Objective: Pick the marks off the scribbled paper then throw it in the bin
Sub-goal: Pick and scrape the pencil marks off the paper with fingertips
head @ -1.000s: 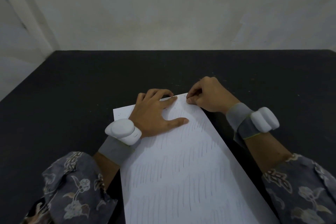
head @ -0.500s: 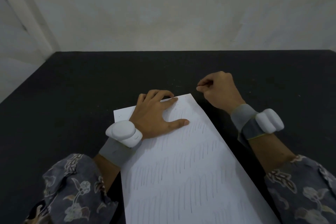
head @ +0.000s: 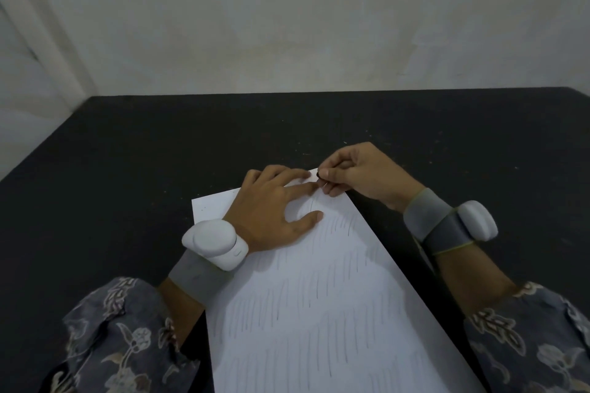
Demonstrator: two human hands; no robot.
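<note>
White paper lies flat on your black table, rows of thin pencil strokes across it; your left hand presses it down near the far edge, fingers spread; your right hand sits at the far right corner, thumb and forefinger pinched together on something small and dark; no container shows in view.
</note>
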